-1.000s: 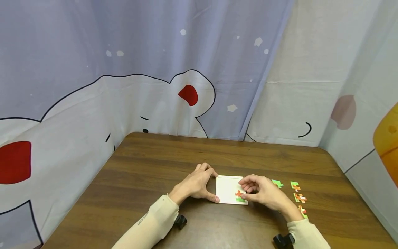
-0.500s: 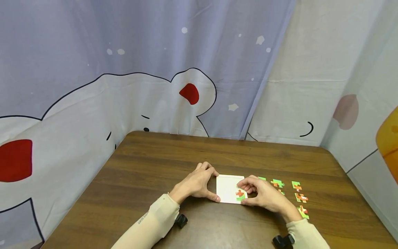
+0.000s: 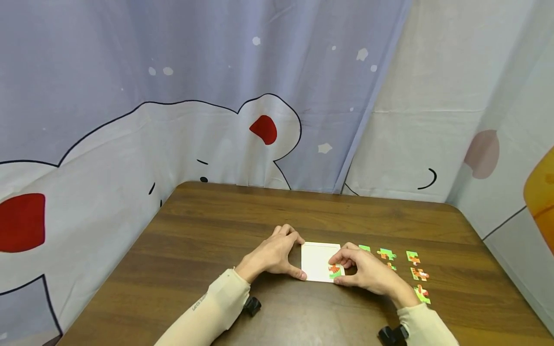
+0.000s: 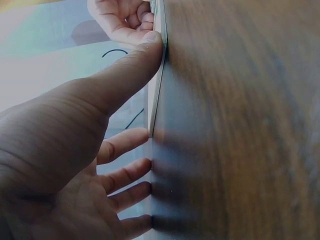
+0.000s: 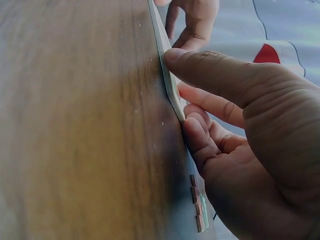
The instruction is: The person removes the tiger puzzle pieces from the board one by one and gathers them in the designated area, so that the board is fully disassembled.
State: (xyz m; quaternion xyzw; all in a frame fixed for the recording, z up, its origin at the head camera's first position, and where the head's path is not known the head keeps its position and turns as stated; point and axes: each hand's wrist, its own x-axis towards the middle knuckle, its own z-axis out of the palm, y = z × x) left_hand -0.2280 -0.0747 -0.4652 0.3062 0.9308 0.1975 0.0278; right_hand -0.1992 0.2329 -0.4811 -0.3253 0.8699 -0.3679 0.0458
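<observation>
A flat white square puzzle tray [image 3: 315, 259] lies on the table between the hands. My left hand [image 3: 274, 254] rests at its left side, thumb at the near corner and index finger at the far corner. In the left wrist view that hand's [image 4: 75, 130] other fingers are spread along the tabletop. A red and green puzzle piece [image 3: 334, 271] sits in the tray's near right corner. My right hand [image 3: 368, 271] has its index fingertip on the piece's far side, its thumb at the tray's near edge. The right wrist view shows that hand's [image 5: 260, 125] remaining fingers curled by the tray corner.
Several loose puzzle pieces [image 3: 419, 274] lie on the brown wooden table [image 3: 216, 216] to the right, some partly hidden behind the right hand. A printed curtain [image 3: 329, 86] hangs behind the table.
The puzzle piece has shifted slightly right and nearer within the tray, into its corner. My right index finger has come down onto it. The left hand stays in place.
</observation>
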